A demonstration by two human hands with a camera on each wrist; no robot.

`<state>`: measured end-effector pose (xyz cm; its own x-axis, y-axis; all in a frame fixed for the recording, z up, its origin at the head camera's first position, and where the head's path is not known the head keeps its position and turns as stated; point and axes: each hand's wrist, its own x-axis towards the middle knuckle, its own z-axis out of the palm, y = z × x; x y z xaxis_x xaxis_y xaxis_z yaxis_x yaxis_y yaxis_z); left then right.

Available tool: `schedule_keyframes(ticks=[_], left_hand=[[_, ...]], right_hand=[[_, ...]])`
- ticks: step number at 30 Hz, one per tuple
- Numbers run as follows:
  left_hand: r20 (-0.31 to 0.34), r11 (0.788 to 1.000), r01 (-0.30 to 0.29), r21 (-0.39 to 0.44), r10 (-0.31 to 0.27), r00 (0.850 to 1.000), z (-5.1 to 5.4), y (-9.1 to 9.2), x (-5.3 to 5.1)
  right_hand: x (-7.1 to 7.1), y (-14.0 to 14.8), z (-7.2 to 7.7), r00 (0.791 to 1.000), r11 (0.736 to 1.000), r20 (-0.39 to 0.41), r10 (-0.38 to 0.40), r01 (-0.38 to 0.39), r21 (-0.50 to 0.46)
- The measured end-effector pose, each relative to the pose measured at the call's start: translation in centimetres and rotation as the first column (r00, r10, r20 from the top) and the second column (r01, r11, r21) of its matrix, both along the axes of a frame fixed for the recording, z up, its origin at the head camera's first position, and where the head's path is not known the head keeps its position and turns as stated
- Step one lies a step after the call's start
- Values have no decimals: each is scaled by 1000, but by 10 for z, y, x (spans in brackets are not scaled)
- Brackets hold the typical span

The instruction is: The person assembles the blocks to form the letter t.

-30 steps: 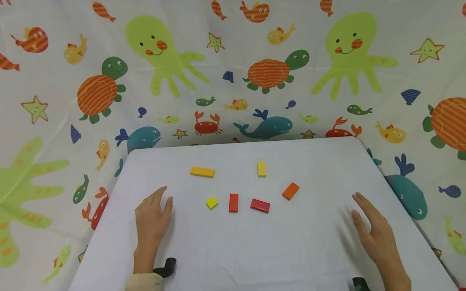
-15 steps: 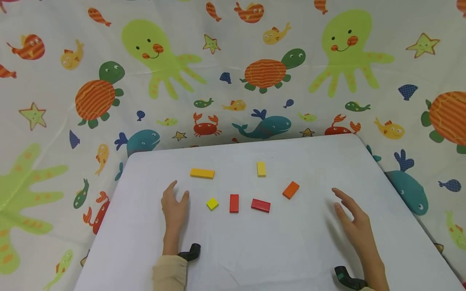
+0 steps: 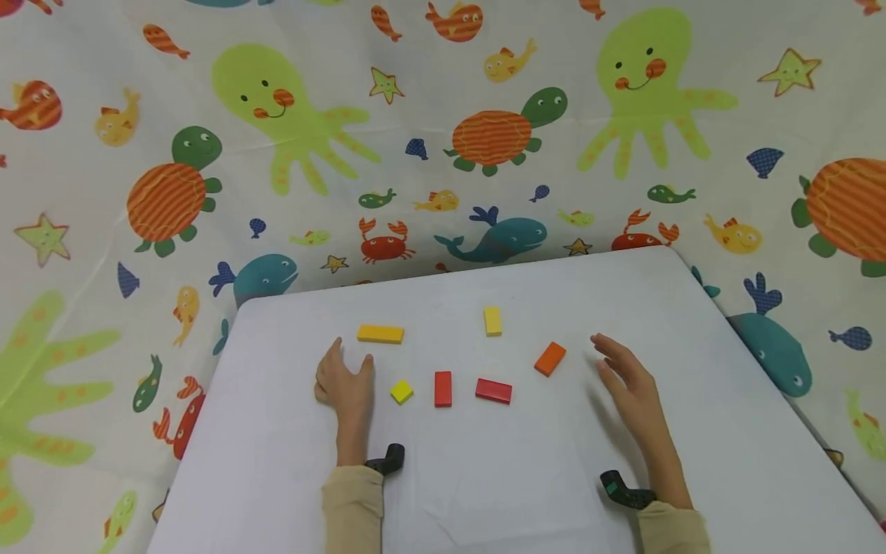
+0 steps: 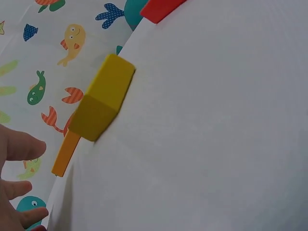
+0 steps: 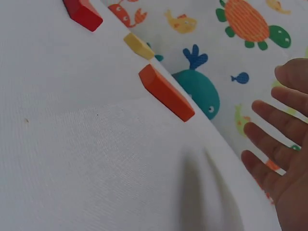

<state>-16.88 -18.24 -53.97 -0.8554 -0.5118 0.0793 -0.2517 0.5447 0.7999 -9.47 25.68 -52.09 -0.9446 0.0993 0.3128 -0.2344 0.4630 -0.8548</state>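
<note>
My left hand is over the left of the table, thumb spread from the fingers, with nothing in its grasp. Closest to it are a small bright yellow block on its right and a long amber block just beyond. On the right, my right hand hovers with fingers extended and holds nothing; the right wrist view shows its fingers spread. An orange block lies to its left. Between the hands are two red blocks, one lengthwise and one slanted. A pale yellow block lies farther back.
The blocks lie apart on a white-covered table. Behind and beside it hangs a curtain printed with sea animals. Each wrist carries a black camera mount, one on the left and one on the right.
Both hands have moved inward and forward over the table, the left toward the small yellow and amber blocks, the right toward the orange block. The blocks stay put; the head view has tilted slightly.
</note>
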Motion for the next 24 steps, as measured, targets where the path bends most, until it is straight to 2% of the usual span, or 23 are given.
schedule_keyframes(ticks=[7, 12, 16, 24], left_hand=[[8, 999, -17, -30, 17, 1000, 0, 4, -4], [25, 999, -34, -34, 35, 999, 4, 10, -8], [54, 996, -57, -73, 61, 997, 7, 13, -12], [122, 989, -5, -148, 23, 992, 12, 23, -20]], right_hand=[[-8, -5, -9, 999, 996, 0, 52, -52, -69], [-10, -6, -13, 996, 995, 32, 84, -82, -60], [-11, -8, -15, 994, 995, 66, 91, -88, -36], [-9, -13, -15, 985, 997, 157, 66, -71, 25]])
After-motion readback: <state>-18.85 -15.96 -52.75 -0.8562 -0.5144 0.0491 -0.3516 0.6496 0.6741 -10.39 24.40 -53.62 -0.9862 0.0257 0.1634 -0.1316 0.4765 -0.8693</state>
